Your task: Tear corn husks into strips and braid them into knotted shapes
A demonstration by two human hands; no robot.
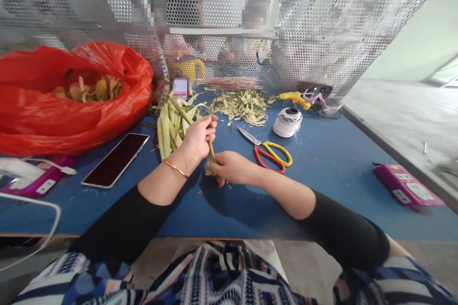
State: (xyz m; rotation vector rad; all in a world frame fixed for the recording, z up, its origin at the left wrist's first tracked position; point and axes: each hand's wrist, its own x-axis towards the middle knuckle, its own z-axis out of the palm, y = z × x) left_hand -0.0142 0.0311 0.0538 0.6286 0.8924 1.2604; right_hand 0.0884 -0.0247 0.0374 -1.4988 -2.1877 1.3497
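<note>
Over the middle of the blue table, my left hand (201, 136) is closed around a green-yellow leaf strip (212, 152). Just below and to the right, my right hand (229, 167) pinches the lower end of the same strip. Behind my left hand lies a bundle of long pale green leaves (166, 128). A heap of short leaf scraps (246, 107) is spread farther back. Scissors (266, 152) with one red and one yellow handle rest to the right of my hands, their blades apart. A white spool of thread (287, 123) stands behind them.
A red plastic bag (121, 119) with plant pieces fills the left back, near a dark-screened phone (116, 159). Purple packs lie at the left and right (408, 185). A yellow glue gun (295, 99) and glasses (324, 104) lie by the perforated metal screen (322, 24); people sit beyond it.
</note>
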